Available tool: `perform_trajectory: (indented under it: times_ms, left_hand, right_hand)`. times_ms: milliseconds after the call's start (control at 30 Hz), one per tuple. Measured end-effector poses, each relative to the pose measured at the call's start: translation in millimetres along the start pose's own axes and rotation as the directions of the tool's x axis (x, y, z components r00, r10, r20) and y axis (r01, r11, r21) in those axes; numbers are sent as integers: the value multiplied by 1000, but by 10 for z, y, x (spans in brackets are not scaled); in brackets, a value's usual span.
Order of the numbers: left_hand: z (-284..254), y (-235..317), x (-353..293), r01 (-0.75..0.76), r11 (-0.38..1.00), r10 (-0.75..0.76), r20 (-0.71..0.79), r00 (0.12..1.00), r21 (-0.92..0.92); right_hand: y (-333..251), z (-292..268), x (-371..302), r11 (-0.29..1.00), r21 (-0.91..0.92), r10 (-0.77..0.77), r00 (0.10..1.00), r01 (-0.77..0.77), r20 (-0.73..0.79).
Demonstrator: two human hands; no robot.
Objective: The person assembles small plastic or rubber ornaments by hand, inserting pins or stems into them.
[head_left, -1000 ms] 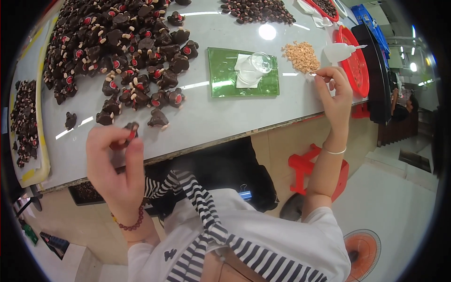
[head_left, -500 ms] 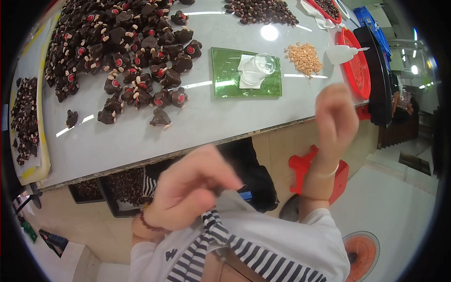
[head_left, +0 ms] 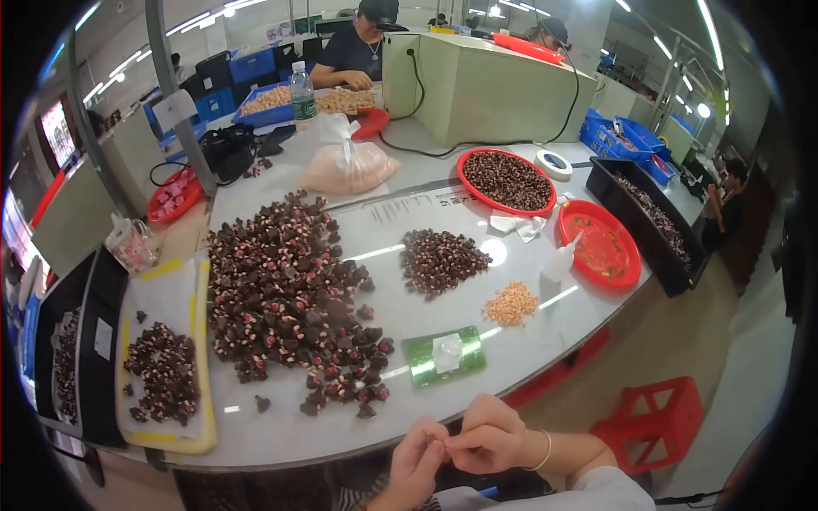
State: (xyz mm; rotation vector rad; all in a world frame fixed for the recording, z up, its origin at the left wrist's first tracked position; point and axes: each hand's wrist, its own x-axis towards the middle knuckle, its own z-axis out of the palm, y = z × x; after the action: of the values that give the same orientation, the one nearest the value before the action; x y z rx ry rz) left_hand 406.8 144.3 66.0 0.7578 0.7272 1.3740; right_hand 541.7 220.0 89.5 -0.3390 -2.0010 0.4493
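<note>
At the table's front edge my left hand and my right hand meet, fingertips pinched together. Whatever lies between the fingers is too small to make out. Just beyond them is a green mat carrying a white paper piece and a small clear round dish. To the left spreads a large heap of dark brown figure-like pieces with red and pale spots. Behind the mat are a small pile of beige bits and a pile of small dark pieces. A white squeeze bottle stands right of the beige bits.
A red tray and a red tray of dark pieces sit right, beside a black bin. A yellow-edged tray is left. Farther back are a plastic bag, a bottle and a co-worker.
The view has tilted up, showing more of the table and room. My hands, apart and blurred before, have come together with fingertips meeting.
</note>
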Motion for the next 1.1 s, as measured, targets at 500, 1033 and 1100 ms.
perform_trajectory:
  times_ms: [500,1033,1100]
  left_hand:
    - [-156,130,18,-333,764,389,16,921,553]
    - [-355,-5,-254,-384,626,457,80,886,679]
    - [-530,-48,-403,-388,568,435,136,890,726]
  right_hand:
    - [-36,80,146,960,256,84,990,-110,109]
    - [-24,-29,54,887,335,143,877,-319,458]
    - [38,-245,-160,847,279,276,824,-452,495]
